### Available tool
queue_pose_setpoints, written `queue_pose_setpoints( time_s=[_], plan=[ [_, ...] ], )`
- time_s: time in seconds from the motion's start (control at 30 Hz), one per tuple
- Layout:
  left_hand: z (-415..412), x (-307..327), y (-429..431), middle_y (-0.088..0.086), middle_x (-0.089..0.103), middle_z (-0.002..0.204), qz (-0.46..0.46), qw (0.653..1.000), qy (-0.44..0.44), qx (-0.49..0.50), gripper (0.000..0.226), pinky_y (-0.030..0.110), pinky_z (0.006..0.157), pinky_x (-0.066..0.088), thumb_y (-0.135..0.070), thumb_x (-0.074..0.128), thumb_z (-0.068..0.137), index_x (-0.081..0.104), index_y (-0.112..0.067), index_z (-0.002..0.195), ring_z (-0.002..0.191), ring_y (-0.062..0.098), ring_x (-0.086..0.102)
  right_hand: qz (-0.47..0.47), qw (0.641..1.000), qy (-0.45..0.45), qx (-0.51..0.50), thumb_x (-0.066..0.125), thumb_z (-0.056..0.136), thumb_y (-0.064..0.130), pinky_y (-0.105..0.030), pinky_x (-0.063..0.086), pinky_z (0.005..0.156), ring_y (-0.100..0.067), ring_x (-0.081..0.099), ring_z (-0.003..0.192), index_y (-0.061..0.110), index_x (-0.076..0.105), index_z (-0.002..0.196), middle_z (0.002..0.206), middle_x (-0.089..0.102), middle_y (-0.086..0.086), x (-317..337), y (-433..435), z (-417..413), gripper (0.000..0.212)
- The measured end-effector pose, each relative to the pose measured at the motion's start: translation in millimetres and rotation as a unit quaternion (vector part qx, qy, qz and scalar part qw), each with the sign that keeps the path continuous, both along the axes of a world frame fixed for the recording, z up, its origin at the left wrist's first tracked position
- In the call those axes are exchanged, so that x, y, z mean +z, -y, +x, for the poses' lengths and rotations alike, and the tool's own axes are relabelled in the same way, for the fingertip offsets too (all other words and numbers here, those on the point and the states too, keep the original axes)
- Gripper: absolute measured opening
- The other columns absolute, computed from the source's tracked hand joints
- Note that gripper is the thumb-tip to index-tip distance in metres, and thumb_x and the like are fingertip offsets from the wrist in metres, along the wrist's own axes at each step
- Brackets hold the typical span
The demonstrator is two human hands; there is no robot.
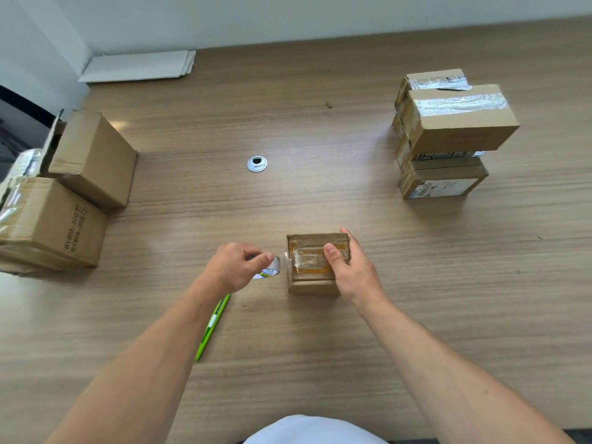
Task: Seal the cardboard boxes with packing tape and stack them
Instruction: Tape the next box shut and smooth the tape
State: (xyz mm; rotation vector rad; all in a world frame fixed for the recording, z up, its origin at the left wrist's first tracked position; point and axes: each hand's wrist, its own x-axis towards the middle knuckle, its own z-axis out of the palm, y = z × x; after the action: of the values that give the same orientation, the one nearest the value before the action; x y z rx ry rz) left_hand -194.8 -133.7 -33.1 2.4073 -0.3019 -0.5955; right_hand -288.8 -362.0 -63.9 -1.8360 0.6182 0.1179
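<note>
A small cardboard box (307,285) sits on the wooden table (320,347) in front of me, its top covered with clear tape. My right hand (349,270) grips its right side, thumb pressing on the taped top. My left hand (235,267) holds a roll of clear packing tape (270,270) just left of the box, and a strip of tape runs from the roll to the box's left edge. A stack of taped boxes (448,133) stands at the far right. Two larger boxes (64,206) stand at the left edge.
A green utility knife (213,326) lies on the table under my left forearm. A round metal cable grommet (257,164) is set in the table's middle. Flat white sheets (137,65) lie at the back left against the wall.
</note>
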Motion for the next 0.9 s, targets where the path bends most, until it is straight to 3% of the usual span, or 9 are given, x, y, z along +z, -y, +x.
queue_pose_setpoints(
  time_s=[0.1,0.2,0.3,0.43,0.5,0.53,0.63,0.8,0.9],
  plan=[
    [-9,-14,10,-0.011,0.036,0.047,-0.046,0.999,-0.018,0.014,0.046,0.030,0.055,0.029,-0.048,0.061,0.089,0.063,-0.006,0.070,0.050,0.007,0.034,0.030,0.999,0.004,-0.014,0.050,0.068,0.095,-0.042,0.042,0.114,-0.019,0.057,0.129,0.053,0.036,0.146,0.136,0.063,0.001,-8,7,-1,0.090],
    [-11,-23,18,-0.012,0.039,0.050,-0.063,0.997,-0.033,0.030,0.036,0.028,0.056,0.030,-0.035,0.065,0.096,0.063,-0.015,0.066,0.052,0.006,0.036,0.052,0.999,0.001,-0.006,0.053,0.061,0.098,-0.043,0.045,0.112,-0.015,0.062,0.122,0.066,0.039,0.135,0.129,0.067,0.007,-16,15,1,0.082],
    [-14,-30,21,-0.006,0.062,0.066,-0.069,0.995,-0.055,0.038,0.026,0.028,0.064,0.039,-0.032,0.066,0.097,0.069,-0.022,0.073,0.067,0.011,0.051,0.061,0.998,0.015,0.009,0.055,0.059,0.098,-0.042,0.047,0.110,-0.013,0.064,0.118,0.058,0.040,0.140,0.124,0.069,0.009,-16,13,4,0.092],
    [-22,-36,23,0.014,0.072,0.087,-0.087,0.988,-0.091,0.090,0.033,0.027,0.072,0.047,-0.039,0.066,0.096,0.073,-0.006,0.093,0.078,0.015,0.057,0.048,0.998,0.015,0.024,0.049,0.057,0.101,-0.042,0.048,0.109,-0.015,0.064,0.119,0.052,0.037,0.145,0.127,0.068,0.006,-15,9,6,0.101],
    [-24,-38,24,0.008,0.070,0.100,-0.060,0.992,-0.076,0.081,0.037,0.034,0.094,0.049,-0.047,0.063,0.095,0.074,-0.012,0.102,0.097,0.017,0.058,0.046,0.999,0.014,0.024,0.048,0.057,0.102,-0.042,0.047,0.110,-0.016,0.062,0.121,0.053,0.037,0.144,0.129,0.067,0.006,-16,11,6,0.100],
    [-26,-36,24,0.002,0.064,0.108,-0.032,0.994,-0.068,0.074,0.037,0.036,0.104,0.042,-0.047,0.059,0.098,0.072,-0.015,0.110,0.108,0.016,0.052,0.046,0.998,0.015,0.026,0.049,0.058,0.102,-0.042,0.046,0.111,-0.016,0.062,0.122,0.053,0.038,0.143,0.130,0.066,0.006,-17,12,7,0.099],
    [-34,-38,20,0.001,0.051,0.129,-0.014,0.992,-0.071,0.101,0.031,0.038,0.114,0.029,-0.043,0.050,0.102,0.063,-0.024,0.123,0.128,0.020,0.036,0.046,0.998,0.015,0.034,0.050,0.059,0.101,-0.042,0.043,0.113,-0.015,0.059,0.126,0.052,0.038,0.143,0.133,0.065,0.007,-18,14,7,0.098],
    [-42,-32,14,-0.006,0.053,0.123,-0.106,0.986,-0.037,0.121,0.030,0.037,0.114,0.029,-0.032,0.044,0.105,0.061,-0.019,0.127,0.126,0.015,0.038,0.064,0.998,0.015,0.013,0.054,0.057,0.099,-0.041,0.041,0.115,-0.013,0.058,0.128,0.050,0.042,0.144,0.135,0.064,0.009,-17,13,7,0.100],
    [-37,-27,-4,-0.004,0.063,0.119,-0.163,0.973,-0.028,0.160,0.041,0.041,0.109,0.039,-0.041,0.041,0.095,0.067,-0.019,0.117,0.123,0.020,0.052,0.113,0.993,0.021,-0.008,0.067,0.070,0.078,-0.041,0.043,0.114,-0.011,0.062,0.122,0.044,0.047,0.144,0.130,0.067,0.010,-13,11,7,0.084]
  ],
)
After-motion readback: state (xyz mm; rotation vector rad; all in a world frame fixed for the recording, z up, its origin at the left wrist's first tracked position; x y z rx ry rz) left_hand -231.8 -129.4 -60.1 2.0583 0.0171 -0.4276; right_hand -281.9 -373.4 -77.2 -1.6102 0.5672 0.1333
